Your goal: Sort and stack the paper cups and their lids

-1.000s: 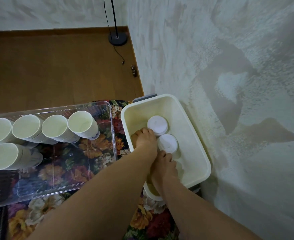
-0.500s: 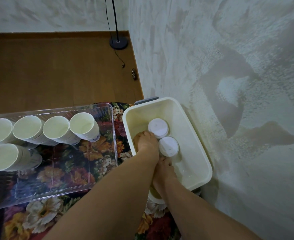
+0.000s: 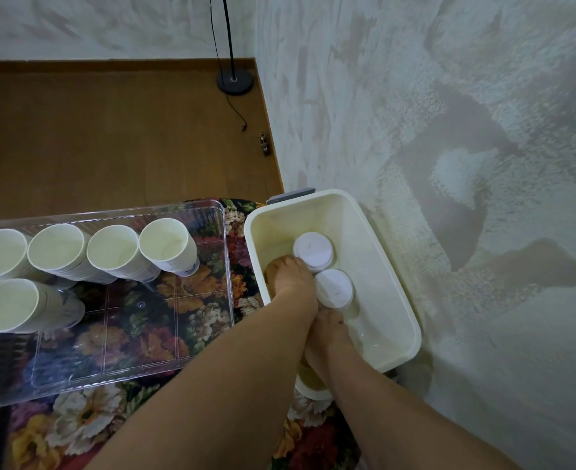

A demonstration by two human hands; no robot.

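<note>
Cups lie on their sides in nested stacks at the left, four in a back row and one stack in front, all inside a clear tray with a grid floor. The tray rests on a flowered cloth. Just right of the tray stands a cream tub, close against the pale wall. Both hands reach down into it. The left hand is by the tub's left wall, its fingers bent downward beside the farther lid stack and touching its side; whether they grasp it cannot be told. The nearer lid stack stands just to the right of that wrist. The right hand is lower, at the tub's near end, its fingertips at the foot of the nearer stack; whether it grips anything cannot be told. Behind, on the wood floor, a black lamp base stands with its cord trailing.
</note>
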